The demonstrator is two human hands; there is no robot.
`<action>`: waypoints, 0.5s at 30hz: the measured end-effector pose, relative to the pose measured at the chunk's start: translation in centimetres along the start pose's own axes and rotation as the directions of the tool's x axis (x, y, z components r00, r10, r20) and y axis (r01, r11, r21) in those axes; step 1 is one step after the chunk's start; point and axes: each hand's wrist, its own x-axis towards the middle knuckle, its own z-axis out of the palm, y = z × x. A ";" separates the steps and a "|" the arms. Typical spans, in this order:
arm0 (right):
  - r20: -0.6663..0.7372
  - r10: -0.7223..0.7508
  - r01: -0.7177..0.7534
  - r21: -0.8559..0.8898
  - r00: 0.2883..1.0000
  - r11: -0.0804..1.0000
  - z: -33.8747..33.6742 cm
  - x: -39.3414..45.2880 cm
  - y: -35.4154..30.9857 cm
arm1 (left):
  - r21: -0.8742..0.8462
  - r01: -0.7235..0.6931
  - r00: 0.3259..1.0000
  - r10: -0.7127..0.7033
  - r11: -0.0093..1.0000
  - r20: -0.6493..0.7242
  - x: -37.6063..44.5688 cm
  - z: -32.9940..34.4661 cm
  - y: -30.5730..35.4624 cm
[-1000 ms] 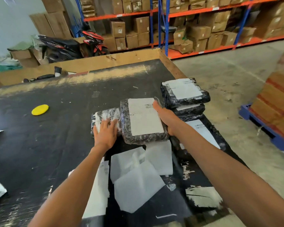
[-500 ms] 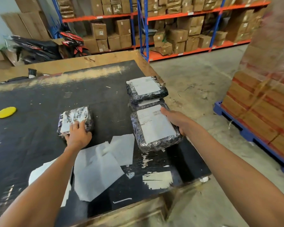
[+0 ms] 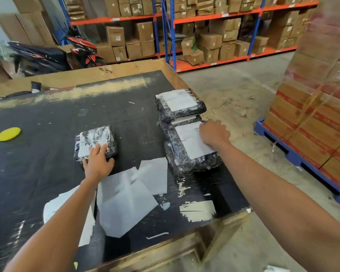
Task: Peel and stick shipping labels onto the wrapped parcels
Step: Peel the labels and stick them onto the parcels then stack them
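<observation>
Yellow disc (image 3: pixel 8 134): flat, round, smooth; lies alone near the counter's (image 3: pixel 47 118) left edge, well apart from the work.
Left hand (image 3: pixel 98 162): fingers spread flat on the small parcel (image 3: pixel 95 143), thumb against its near side; I judge it is steadying it for a label.
Small parcel: dark, glossy, crinkled film over a squarish block; sits mid-counter, its top pale and wrinkled under the wrap.
Backing sheets (image 3: pixel 130 195): thin, white, waxy-looking papers, overlapping near the front edge, probably peeled-off backings.
Labelled parcel (image 3: pixel 190 152): shiny black wrap, flat white label on top; sits by the right edge, at the front of the finished stack (image 3: pixel 178 107).
Right hand (image 3: pixel 214 133): fingers bent down on the label's far corner, pressing it flat, I judge.
</observation>
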 end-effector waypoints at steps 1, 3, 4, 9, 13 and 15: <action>-0.063 -0.057 0.054 -0.050 0.996 0.997 0.3 -0.4 -0.7 | -0.015 -0.014 1.000 0.014 1.000 -0.007 0.0 0.0 -0.2; -0.158 -0.212 0.197 -0.107 0.964 0.975 1.2 -1.6 -2.9 | -0.051 -0.058 0.998 0.057 0.997 -0.026 -0.2 -0.2 -1.0; -0.185 -0.285 0.275 -0.081 0.940 0.958 1.7 -2.4 -4.2 | -0.084 -0.090 0.995 0.087 0.992 -0.039 -0.4 -0.4 -1.4; -0.042 -0.520 0.513 0.253 0.853 0.820 6.4 -7.2 -11.0 | -0.275 -0.179 0.983 0.159 0.945 -0.092 -3.0 -1.9 -3.6; 0.267 -0.621 0.450 0.492 0.737 0.745 10.5 -11.8 -15.7 | -0.350 -0.073 0.997 0.055 0.934 -0.062 -4.9 -3.3 -8.2; 0.400 -0.632 0.394 0.532 0.663 0.750 12.2 -13.8 -17.1 | -0.283 -0.040 0.999 0.038 0.958 -0.014 -5.5 -3.8 -10.5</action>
